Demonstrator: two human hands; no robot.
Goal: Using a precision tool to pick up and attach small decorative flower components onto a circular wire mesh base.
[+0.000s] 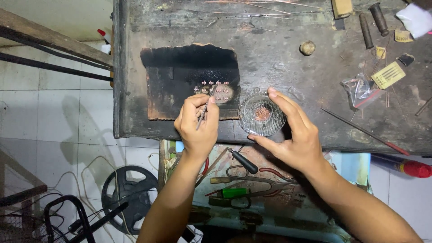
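Observation:
My left hand (197, 123) pinches thin metal tweezers (204, 110), their tips pointing at small metal pieces (215, 87) laid in rows on a charred black board (191, 81). My right hand (292, 132) cups the right side and near rim of a round glass dish (262, 116) that holds small copper-coloured bits; thumb and fingers touch its edge. The dish stands just right of the board on a dark, worn workbench (279, 58).
A long red-handled rod (366, 132), a plastic bag (360, 87), a yellow card (388, 75), two dark cylinders (373, 22) and a small round lump (307, 47) lie on the bench. Below it an open drawer (252, 180) holds pliers, a green tool and a black-handled tool.

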